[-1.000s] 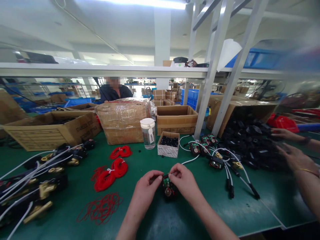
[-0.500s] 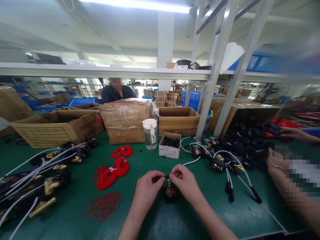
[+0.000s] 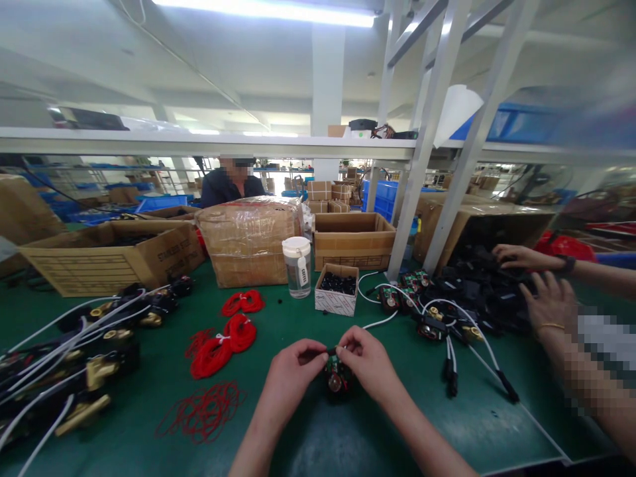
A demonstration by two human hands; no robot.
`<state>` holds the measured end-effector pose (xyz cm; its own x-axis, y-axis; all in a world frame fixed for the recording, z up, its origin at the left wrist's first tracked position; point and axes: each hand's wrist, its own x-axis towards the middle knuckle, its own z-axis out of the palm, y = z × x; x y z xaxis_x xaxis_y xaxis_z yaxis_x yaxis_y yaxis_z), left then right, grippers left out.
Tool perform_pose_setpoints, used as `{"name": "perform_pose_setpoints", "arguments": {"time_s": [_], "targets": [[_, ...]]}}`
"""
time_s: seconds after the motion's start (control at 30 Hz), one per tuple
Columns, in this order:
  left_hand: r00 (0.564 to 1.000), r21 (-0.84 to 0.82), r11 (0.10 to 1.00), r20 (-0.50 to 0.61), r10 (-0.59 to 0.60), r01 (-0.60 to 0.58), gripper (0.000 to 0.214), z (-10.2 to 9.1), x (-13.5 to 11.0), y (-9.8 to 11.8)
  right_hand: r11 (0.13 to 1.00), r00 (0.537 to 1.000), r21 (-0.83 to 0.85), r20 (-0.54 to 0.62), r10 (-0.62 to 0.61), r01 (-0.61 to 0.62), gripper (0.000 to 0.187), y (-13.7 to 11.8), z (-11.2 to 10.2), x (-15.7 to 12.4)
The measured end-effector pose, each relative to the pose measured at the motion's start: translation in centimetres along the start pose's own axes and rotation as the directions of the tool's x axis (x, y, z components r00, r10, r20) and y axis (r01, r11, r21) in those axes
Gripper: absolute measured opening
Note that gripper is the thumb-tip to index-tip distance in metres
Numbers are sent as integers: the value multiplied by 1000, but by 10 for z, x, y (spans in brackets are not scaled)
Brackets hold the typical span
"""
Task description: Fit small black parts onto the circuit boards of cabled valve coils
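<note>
A small electronic assembly [image 3: 335,382] with a green circuit board and a round, shiny metal component lies low on the bench before me. At its far edge is a small black part [image 3: 332,351]. My left hand [image 3: 297,371] pinches the left end of that part between thumb and forefinger. From the other side, my right hand [image 3: 366,361] pinches its right end, fingertips close to the board. The fingers partly hide the part and the board's upper edge. Beyond my hands stands a small carton [image 3: 336,303] of tiny black pieces.
Red wire bundles [image 3: 223,348] and a loose red tangle [image 3: 203,411] lie left. Brass-fitted assemblies [image 3: 102,368] with white cables fill the far left. More board assemblies [image 3: 432,324] sit right, near a co-worker's hands [image 3: 549,305] on black housings. A lidded jug [image 3: 298,268] stands behind.
My hands stay almost still at the assembly. At right, the co-worker's far hand has moved left into the pile of black housings, and the near hand's fingers have spread.
</note>
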<state>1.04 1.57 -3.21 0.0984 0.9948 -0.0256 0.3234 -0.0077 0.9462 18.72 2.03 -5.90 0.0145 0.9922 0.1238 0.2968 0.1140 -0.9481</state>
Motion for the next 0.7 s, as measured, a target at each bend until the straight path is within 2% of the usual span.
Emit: {"name": "perform_pose_setpoints", "arguments": {"time_s": [0.17,0.4,0.7], "targets": [[999,25,1000,-43,14,-13,23,3,1,-4,999,1000,48,23,-1,0,5,2,-1,-1],[1000,-68,998,1,14,-14,29,-1,-3,-3,995,999,98,37,26,-30,6,-3,-3,-2],[1000,-120,993,0,-18,18,28,2,-3,-7,990,998,129,43,53,-58,10,-6,-2,-3]]}}
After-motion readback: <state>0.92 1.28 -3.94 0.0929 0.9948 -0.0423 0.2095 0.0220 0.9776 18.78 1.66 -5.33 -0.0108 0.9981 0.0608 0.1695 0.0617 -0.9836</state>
